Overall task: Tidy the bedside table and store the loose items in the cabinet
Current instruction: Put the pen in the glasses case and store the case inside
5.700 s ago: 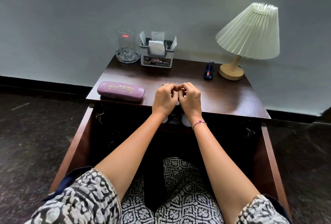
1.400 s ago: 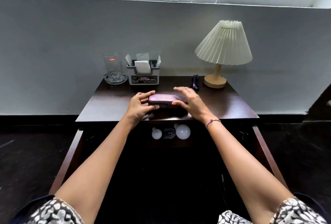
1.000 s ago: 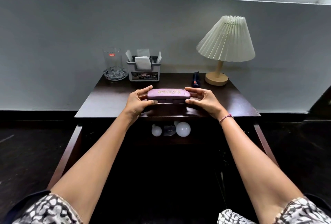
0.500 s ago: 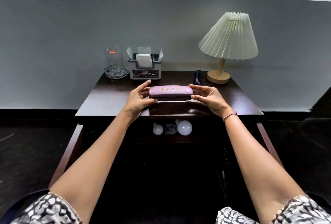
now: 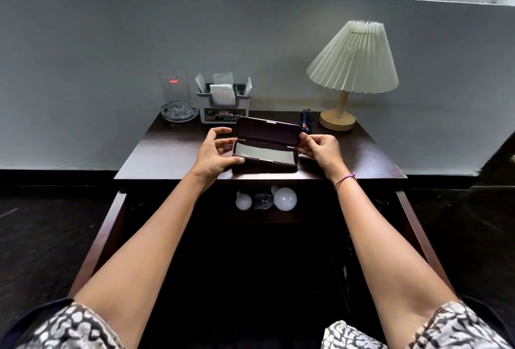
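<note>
A purple glasses case (image 5: 266, 142) is held just above the front of the dark bedside table (image 5: 172, 153). Its lid stands open toward the wall and a pale lining shows inside. My left hand (image 5: 214, 153) grips the case's left end, thumb under the front edge. My right hand (image 5: 320, 150) pinches the right end where lid and base meet. Below the tabletop, the cabinet is open and two white bulbs (image 5: 284, 198) lie on its shelf beside a small clear object (image 5: 263, 201).
At the back stand a glass (image 5: 175, 95) on a glass coaster, a grey holder of paper sachets (image 5: 223, 106), a small dark blue object (image 5: 306, 120) and a pleated lamp (image 5: 352, 70). The cabinet doors (image 5: 106, 234) hang open on both sides of my knees.
The case was lifted from the table's left part, held shut between both hands, and its lid has now swung open. Both hands stay at its ends.
</note>
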A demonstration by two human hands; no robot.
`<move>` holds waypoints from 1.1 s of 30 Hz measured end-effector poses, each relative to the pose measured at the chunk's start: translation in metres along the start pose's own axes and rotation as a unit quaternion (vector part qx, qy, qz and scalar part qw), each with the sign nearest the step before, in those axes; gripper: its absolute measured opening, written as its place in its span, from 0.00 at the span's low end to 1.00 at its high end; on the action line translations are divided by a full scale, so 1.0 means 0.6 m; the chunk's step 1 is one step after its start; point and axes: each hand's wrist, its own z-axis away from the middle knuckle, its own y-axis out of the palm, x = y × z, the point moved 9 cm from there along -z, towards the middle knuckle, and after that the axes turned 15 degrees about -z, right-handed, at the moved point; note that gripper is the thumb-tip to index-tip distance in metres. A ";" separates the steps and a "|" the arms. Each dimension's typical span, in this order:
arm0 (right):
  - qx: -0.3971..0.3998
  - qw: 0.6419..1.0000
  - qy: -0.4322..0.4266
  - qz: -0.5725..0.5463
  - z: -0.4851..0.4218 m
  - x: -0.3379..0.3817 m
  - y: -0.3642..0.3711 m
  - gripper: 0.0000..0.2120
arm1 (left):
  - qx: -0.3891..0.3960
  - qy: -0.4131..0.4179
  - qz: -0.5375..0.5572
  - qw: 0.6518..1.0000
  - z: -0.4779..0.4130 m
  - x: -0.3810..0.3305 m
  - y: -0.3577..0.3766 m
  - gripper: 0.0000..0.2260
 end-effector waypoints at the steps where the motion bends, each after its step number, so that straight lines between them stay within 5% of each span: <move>1: -0.013 1.000 -0.004 0.009 -0.001 0.000 -0.004 0.14 | -0.001 0.001 -0.005 1.000 0.001 -0.001 0.001 0.32; 14: -0.103 0.958 -0.049 0.264 -0.012 0.015 -0.021 0.22 | -0.019 0.029 -0.045 0.998 0.011 -0.016 0.007 0.28; 22: -0.071 0.960 -0.041 0.267 -0.008 0.028 -0.007 0.17 | -0.035 0.028 -0.060 0.997 0.012 -0.020 0.003 0.21; 27: -0.079 0.982 0.003 0.171 -0.052 0.042 -0.027 0.13 | -0.031 0.012 -0.040 0.999 0.016 -0.023 0.004 0.19; 29: -0.088 0.966 -0.024 0.243 -0.079 0.066 -0.032 0.14 | -0.030 0.004 -0.039 0.999 0.016 -0.022 0.004 0.19; 33: -0.107 0.867 -0.080 0.479 -0.112 0.107 -0.005 0.14 | -0.032 0.007 -0.048 0.998 0.012 -0.019 0.002 0.18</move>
